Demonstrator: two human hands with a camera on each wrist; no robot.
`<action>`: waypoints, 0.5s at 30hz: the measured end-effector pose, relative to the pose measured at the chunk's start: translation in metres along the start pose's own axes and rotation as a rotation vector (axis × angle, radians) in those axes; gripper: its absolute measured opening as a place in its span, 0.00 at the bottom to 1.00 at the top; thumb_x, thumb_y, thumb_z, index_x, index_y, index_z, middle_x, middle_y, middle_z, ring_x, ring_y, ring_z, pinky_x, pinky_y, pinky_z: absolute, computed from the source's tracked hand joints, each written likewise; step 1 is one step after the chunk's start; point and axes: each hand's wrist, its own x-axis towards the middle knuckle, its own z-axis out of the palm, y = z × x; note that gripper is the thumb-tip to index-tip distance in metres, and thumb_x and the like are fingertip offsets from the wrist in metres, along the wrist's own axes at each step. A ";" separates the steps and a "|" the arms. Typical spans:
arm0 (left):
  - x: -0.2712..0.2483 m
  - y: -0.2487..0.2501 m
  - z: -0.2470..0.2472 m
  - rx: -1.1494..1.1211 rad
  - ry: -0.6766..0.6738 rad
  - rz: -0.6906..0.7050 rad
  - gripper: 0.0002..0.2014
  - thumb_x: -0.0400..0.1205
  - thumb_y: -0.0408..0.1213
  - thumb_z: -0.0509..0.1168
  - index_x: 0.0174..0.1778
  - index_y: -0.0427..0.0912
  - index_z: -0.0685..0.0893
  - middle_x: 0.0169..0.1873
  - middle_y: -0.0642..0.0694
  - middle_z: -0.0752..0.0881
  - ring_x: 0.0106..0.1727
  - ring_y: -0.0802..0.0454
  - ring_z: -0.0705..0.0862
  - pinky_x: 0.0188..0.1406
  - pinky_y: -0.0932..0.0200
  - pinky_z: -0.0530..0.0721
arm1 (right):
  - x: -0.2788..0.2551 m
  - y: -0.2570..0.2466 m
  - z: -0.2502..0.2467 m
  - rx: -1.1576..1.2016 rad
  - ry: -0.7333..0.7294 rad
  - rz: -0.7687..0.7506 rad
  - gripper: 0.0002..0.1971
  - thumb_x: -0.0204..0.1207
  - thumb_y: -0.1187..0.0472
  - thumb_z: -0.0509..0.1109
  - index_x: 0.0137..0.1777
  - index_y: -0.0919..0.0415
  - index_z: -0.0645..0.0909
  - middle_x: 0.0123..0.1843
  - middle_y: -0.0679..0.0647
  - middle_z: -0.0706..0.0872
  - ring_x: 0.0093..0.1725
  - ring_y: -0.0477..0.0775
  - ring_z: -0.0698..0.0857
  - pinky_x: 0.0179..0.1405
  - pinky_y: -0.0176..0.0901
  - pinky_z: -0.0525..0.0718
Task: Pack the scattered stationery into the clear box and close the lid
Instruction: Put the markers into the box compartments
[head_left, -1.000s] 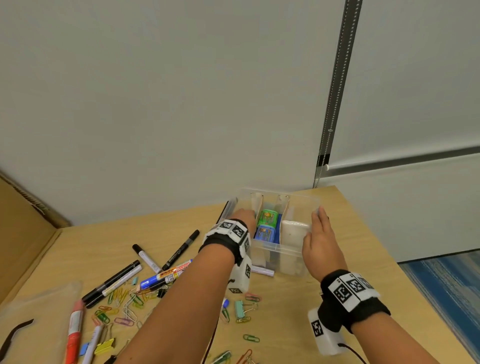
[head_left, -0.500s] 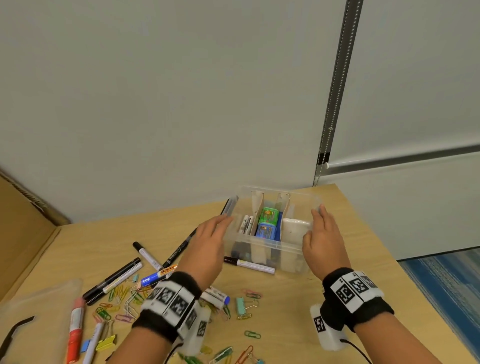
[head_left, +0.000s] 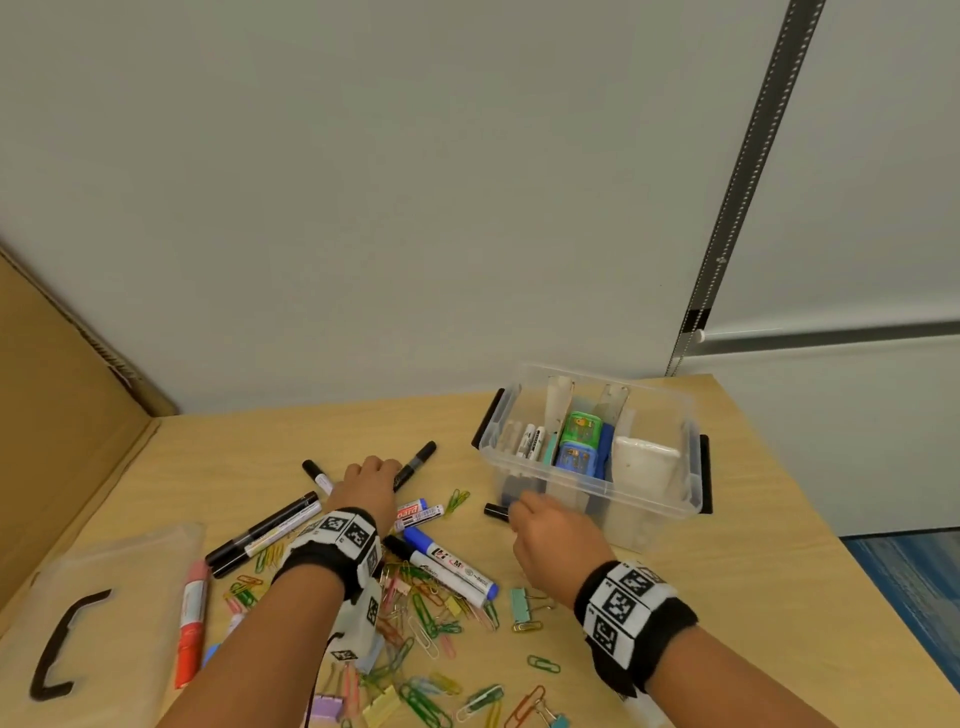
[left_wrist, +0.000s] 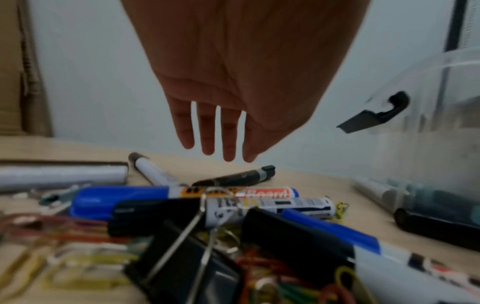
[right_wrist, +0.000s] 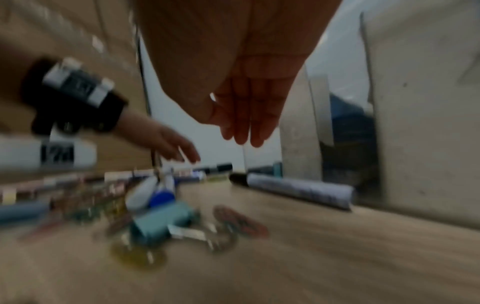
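Observation:
The clear box (head_left: 654, 525) stands open at the back right of the table, holding small markers (head_left: 530, 441), green and blue cases (head_left: 579, 441) and a white item (head_left: 644, 462). My left hand (head_left: 371, 475) hovers open over a thin black marker (head_left: 413, 465); in the left wrist view its straight fingers (left_wrist: 228, 144) hang just above that marker (left_wrist: 233, 179). In front of the box, my right hand (head_left: 537, 519) reaches with relaxed fingers (right_wrist: 241, 127) over a white black-capped marker (head_left: 496, 512), without touching it. The clear lid (head_left: 130, 561) lies at the front left.
Several markers (head_left: 441, 566), coloured paper clips (head_left: 431, 618) and binder clips (head_left: 519, 605) are strewn between the lid and the box. A red marker (head_left: 191, 623) lies on the lid's edge. A cardboard sheet (head_left: 57, 415) leans at the left. The table edge runs close behind the box.
Both hands have left the sides of the box. The left moved left to the thin black marker; the right moved to the marker in front of the box.

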 end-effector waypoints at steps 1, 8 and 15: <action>0.004 0.002 0.002 -0.030 -0.018 -0.015 0.26 0.82 0.29 0.55 0.77 0.49 0.64 0.72 0.44 0.71 0.71 0.42 0.71 0.68 0.48 0.75 | 0.001 0.001 0.005 -0.043 -0.100 0.041 0.16 0.79 0.65 0.59 0.66 0.62 0.74 0.63 0.57 0.77 0.61 0.59 0.78 0.49 0.48 0.79; 0.022 0.014 0.009 -0.097 -0.036 -0.124 0.24 0.81 0.29 0.57 0.74 0.48 0.67 0.66 0.42 0.74 0.64 0.42 0.77 0.57 0.48 0.80 | 0.004 -0.009 0.021 -0.198 -0.195 0.038 0.27 0.75 0.73 0.63 0.74 0.64 0.63 0.74 0.64 0.63 0.67 0.66 0.70 0.56 0.55 0.79; 0.025 0.017 0.007 -0.063 -0.006 -0.133 0.19 0.80 0.31 0.60 0.67 0.44 0.70 0.60 0.41 0.72 0.57 0.41 0.79 0.52 0.50 0.82 | 0.017 -0.011 0.025 -0.215 -0.257 0.117 0.19 0.81 0.71 0.56 0.72 0.68 0.66 0.68 0.64 0.71 0.64 0.64 0.75 0.56 0.55 0.81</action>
